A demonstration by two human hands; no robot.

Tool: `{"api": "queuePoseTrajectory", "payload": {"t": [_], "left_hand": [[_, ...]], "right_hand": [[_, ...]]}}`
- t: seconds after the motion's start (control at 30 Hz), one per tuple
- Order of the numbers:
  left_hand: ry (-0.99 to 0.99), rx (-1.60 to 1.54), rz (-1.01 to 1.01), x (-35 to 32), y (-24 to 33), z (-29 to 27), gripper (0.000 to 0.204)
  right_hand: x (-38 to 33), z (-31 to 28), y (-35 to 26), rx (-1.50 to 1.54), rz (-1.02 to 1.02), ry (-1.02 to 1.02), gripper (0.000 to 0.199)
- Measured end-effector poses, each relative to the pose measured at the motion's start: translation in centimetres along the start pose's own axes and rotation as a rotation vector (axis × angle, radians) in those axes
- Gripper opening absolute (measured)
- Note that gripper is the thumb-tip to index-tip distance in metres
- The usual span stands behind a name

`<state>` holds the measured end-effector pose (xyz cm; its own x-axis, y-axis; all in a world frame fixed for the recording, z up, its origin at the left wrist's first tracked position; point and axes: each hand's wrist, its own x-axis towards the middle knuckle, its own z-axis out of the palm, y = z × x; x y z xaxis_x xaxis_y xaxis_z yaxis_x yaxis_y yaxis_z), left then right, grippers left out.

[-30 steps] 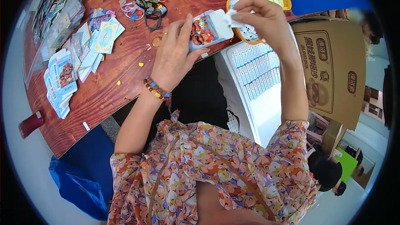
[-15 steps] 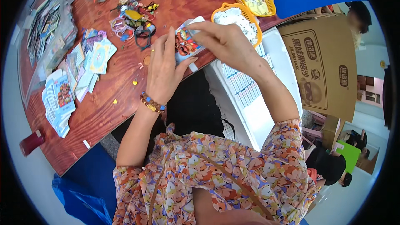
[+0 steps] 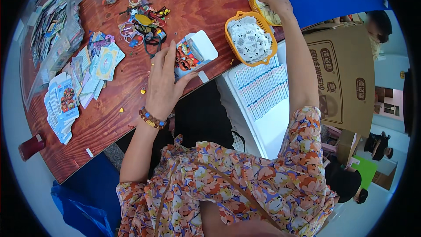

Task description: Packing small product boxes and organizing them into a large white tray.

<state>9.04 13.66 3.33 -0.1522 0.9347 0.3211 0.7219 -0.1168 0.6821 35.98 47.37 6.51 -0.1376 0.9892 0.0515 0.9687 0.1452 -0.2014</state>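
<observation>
A small white package (image 3: 193, 55) with colourful print lies mid-table; flat blue-white packets (image 3: 61, 105) stack left; a brown printed carton (image 3: 346, 83) stands right.
</observation>
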Motion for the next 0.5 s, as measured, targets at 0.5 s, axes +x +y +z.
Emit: {"api": "queuePoseTrajectory", "payload": {"t": [0.5], "left_hand": [[0.04, -0.032, -0.01, -0.5, -0.4, -0.9, 0.086]], "right_hand": [[-0.9, -2.5, 3.6, 0.272, 0.054, 0.047, 0.026]]}}
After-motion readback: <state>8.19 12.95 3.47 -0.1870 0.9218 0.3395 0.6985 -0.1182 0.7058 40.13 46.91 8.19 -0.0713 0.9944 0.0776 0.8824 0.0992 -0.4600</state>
